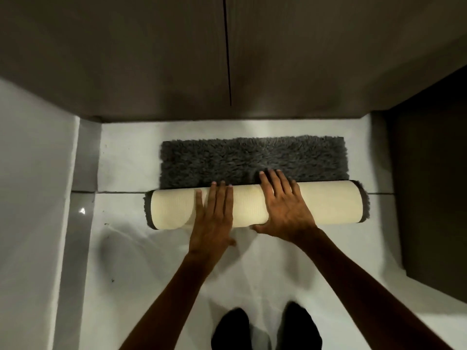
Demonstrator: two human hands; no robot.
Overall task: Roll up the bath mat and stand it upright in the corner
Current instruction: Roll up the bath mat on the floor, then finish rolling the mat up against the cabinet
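**Bath mat, part-rolled, axis crosswise to the hands**

- Left hand [214,213]: flat, fingers straight, palm down on the near and top face of the roll, left of its middle. Pressing, not gripping.
- Right hand [283,205]: spread over the roll just right of middle, thumb tucked under the near side, fingertips [271,174] reaching onto the pile beyond. Draped, not clenched.
- Bath mat [255,160]: roll lies on the white floor [126,248], cream backing outward, long axis left to right, square to both forearms. Unrolled grey pile stretches flat from the roll toward the far cabinet front [177,59].
- Judgement: the remaining strip lies straight ahead, so the roll goes away from the body; both hands equally near, the right slightly further forward. Standing it up not yet due.
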